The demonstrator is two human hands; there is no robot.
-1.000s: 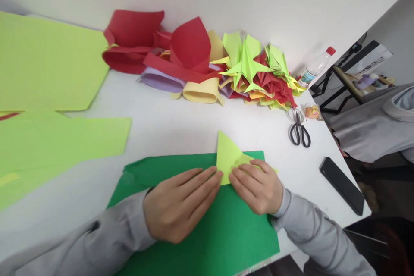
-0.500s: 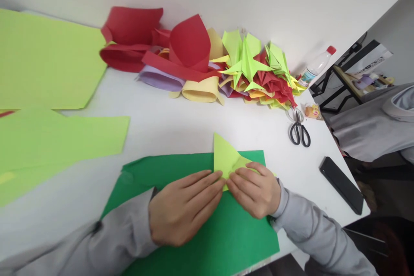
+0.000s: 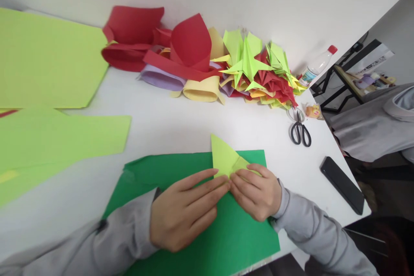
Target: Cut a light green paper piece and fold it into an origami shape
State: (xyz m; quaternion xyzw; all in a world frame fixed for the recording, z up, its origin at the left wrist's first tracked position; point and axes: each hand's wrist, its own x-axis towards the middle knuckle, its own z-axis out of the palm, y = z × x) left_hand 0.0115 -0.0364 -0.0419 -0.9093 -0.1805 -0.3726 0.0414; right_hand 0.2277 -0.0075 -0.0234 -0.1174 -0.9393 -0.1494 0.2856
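A small sheet of light green paper [image 3: 221, 154], partly folded with a pointed corner up, lies over a dark green sheet [image 3: 246, 237]. My left hand [image 3: 187, 209] has long, nearly straight fingers whose tips hold the paper's lower edge; its thumb is hidden. Close beside it, my right hand [image 3: 255, 192] curls its fingers over the paper's right part and grips it. The fingertips of both hands almost meet at the bottom of the paper, covering part of the fold.
Large light green sheets [image 3: 48, 60] lie at the left. Rolled red paper pieces [image 3: 190, 43] and folded paper stars [image 3: 248, 64] are piled along the wall. To the right are a bottle [image 3: 318, 67], scissors [image 3: 300, 133], a wrapped snack [image 3: 312, 111] and a black phone-like object [image 3: 342, 184].
My left fingertips have slid slightly right along the paper's lower edge, with the index finger lifting apart. The paper's upper point has shifted a little left. The right hand stays nearly still.
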